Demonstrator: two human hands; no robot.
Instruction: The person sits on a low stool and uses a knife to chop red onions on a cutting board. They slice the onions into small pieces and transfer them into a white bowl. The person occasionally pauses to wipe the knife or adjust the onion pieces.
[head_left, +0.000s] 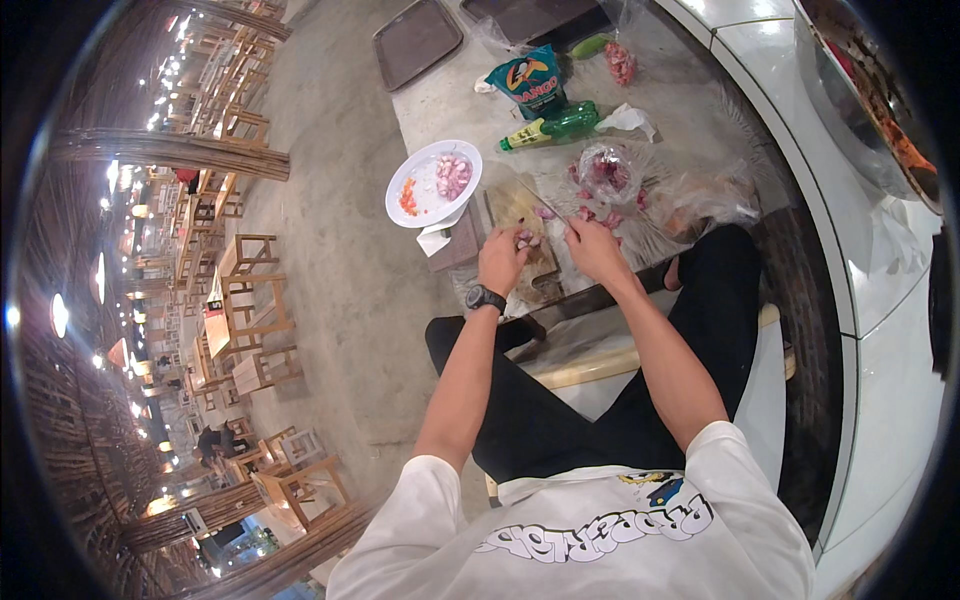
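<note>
My left hand (501, 259) rests at the left side of a wooden cutting board (551, 259), its fingertips against peeled shallot pieces (527, 239). A knife (546, 202) is gripped in my right hand (592, 244), its blade pointing up and left over the board. Beyond my left hand a white oval plate (420, 161) holds chopped shallots (454, 178) and a smaller heap of chopped red-orange pieces (408, 197). Shallot peels (611, 220) lie scattered right of the board, close to a clear plastic bag of shallots (609, 174).
Farther back are a green plastic bottle (559, 125), a teal pouch (531, 82), a cucumber (590, 46), a bag of red pieces (620, 63) and a brown tray (417, 41). Crumpled plastic (705, 199) lies right, near my knee. A tiled ledge (795, 135) runs along the right.
</note>
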